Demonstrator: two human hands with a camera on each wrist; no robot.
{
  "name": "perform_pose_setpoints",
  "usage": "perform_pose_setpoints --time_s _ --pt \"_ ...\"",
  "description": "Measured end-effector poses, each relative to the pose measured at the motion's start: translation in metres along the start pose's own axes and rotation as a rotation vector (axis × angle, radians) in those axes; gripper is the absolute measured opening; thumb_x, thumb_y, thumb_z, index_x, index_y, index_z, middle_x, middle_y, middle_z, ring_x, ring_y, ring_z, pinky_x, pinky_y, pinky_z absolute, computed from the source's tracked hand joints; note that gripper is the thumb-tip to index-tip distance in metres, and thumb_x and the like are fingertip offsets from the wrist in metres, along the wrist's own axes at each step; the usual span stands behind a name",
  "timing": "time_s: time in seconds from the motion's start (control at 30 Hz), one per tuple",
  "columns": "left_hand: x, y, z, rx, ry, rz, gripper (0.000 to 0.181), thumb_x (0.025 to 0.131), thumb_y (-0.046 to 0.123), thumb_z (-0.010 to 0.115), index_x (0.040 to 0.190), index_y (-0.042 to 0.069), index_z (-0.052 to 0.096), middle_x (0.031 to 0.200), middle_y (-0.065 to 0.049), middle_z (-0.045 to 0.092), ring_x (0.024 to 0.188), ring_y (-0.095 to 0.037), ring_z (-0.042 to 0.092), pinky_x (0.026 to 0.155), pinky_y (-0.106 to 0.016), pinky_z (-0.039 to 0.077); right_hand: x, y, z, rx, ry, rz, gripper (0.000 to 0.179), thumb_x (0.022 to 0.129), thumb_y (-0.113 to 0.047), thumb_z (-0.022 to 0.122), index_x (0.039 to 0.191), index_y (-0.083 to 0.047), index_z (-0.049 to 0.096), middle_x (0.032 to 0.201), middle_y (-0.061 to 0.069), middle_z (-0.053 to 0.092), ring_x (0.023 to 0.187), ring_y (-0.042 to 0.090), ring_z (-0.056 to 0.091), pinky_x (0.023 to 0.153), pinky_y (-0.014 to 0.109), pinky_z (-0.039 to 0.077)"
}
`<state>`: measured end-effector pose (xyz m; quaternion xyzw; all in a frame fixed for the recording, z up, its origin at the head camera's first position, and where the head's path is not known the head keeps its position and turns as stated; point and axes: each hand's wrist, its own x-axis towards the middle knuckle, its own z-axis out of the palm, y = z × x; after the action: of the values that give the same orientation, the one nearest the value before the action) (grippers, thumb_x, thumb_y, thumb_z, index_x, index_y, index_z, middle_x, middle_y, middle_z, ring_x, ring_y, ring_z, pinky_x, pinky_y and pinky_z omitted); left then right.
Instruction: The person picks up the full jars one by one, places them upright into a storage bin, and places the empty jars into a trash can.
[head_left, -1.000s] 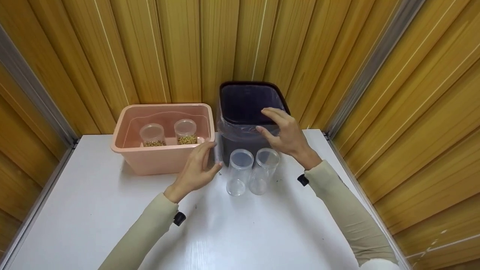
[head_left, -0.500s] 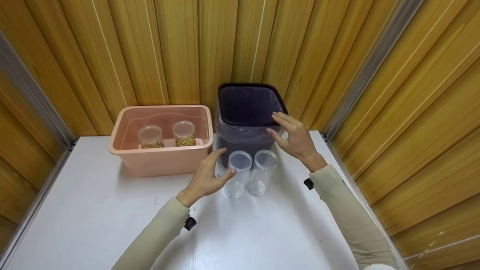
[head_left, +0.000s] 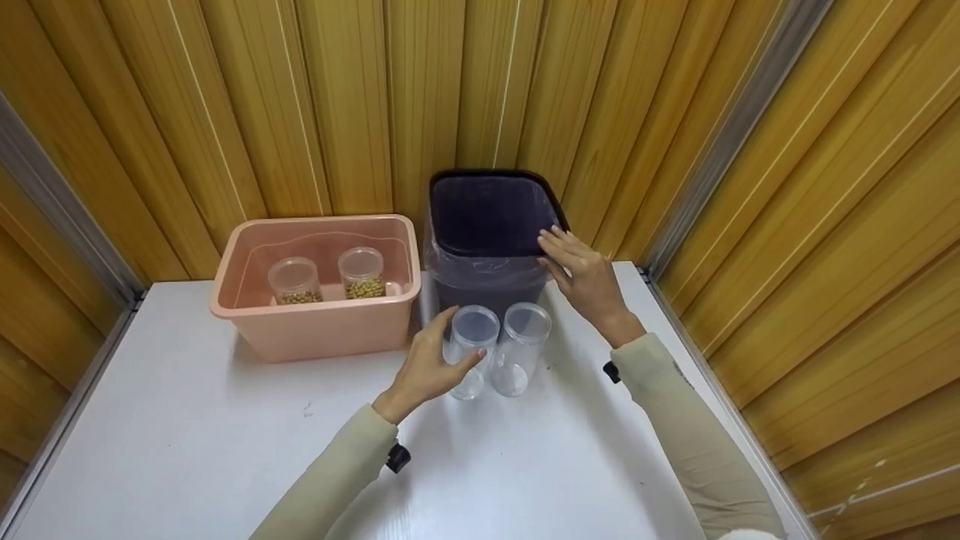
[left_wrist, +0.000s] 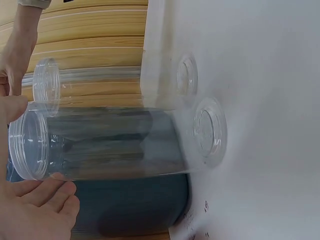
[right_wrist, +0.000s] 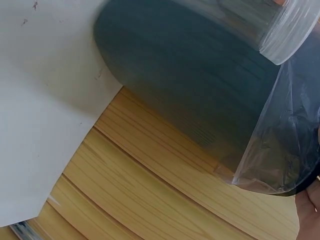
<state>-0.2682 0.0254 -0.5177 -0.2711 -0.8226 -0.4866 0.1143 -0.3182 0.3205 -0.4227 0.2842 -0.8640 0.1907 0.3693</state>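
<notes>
Two clear plastic jars with translucent lids stand upright side by side on the white table: the left jar [head_left: 474, 327] and the right jar [head_left: 527, 322]. My left hand [head_left: 429, 367] is spread about the left jar's upper part, its thumb on the near side and its fingers on the far left side. In the left wrist view the thumb [left_wrist: 15, 107] and fingers [left_wrist: 52, 197] flank that jar's lid [left_wrist: 35, 145]; whether they press on it is unclear. My right hand [head_left: 589, 281] is beside the dark bin [head_left: 487, 289], fingertips over its right rim, holding nothing.
Left of the bin stands a pink tub [head_left: 322, 330] with two clear jars [head_left: 362, 271] inside, partly filled with yellowish beans or pellets. A clear plastic liner [right_wrist: 275, 155] hangs over the bin's edge. Wood-patterned panels [head_left: 360, 112] enclose the table [head_left: 187, 435].
My left hand has moved right, from beside the pink tub to around the left jar, its thumb and fingers spreading slightly. My right hand has shifted slightly right along the bin's rim.
</notes>
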Motion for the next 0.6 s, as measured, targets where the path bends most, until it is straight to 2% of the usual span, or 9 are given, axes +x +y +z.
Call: perform_pose_setpoints --time_s 0.13,0.27,0.47,0.6 --pt "0.001 -0.001 0.003 -0.008 0.017 -0.003 0.08 0.089 0.033 0.086 0.149 -0.006 0.052 0.147 -0.022 0.063 0.138 -0.039 0.061 0.117 -0.054 0.049 0.001 0.002 0.001 0.0 0.009 -0.015 0.033 0.101 -0.01 0.073 0.133 -0.002 0.074 0.134 0.013 0.074 0.131 0.033 0.069 0.112 0.047 0.055" --pt "0.003 -0.001 0.004 -0.042 0.046 0.025 0.074 0.088 0.03 0.088 0.144 -0.005 0.056 0.137 -0.02 0.069 0.127 -0.035 0.068 0.108 -0.055 0.055 0.001 0.002 0.0 0.013 -0.007 -0.01 0.033 0.102 -0.011 0.072 0.133 -0.002 0.074 0.134 0.013 0.074 0.131 0.033 0.068 0.114 0.045 0.053" --pt "0.005 0.007 -0.005 -0.055 0.044 0.026 0.073 0.088 0.033 0.089 0.143 -0.002 0.057 0.131 -0.016 0.073 0.118 -0.027 0.072 0.097 -0.047 0.06 0.0 0.002 0.001 0.013 0.003 -0.007 0.032 0.102 -0.011 0.072 0.132 -0.002 0.075 0.134 0.013 0.074 0.13 0.033 0.069 0.112 0.046 0.054" --pt "0.007 0.013 -0.012 -0.059 0.051 0.026 0.072 0.088 0.034 0.089 0.143 0.0 0.058 0.129 -0.013 0.074 0.117 -0.025 0.073 0.096 -0.045 0.061 0.001 0.002 0.0 0.013 0.008 -0.016 0.031 0.102 -0.01 0.072 0.132 -0.002 0.075 0.134 0.013 0.074 0.13 0.034 0.069 0.111 0.048 0.055"
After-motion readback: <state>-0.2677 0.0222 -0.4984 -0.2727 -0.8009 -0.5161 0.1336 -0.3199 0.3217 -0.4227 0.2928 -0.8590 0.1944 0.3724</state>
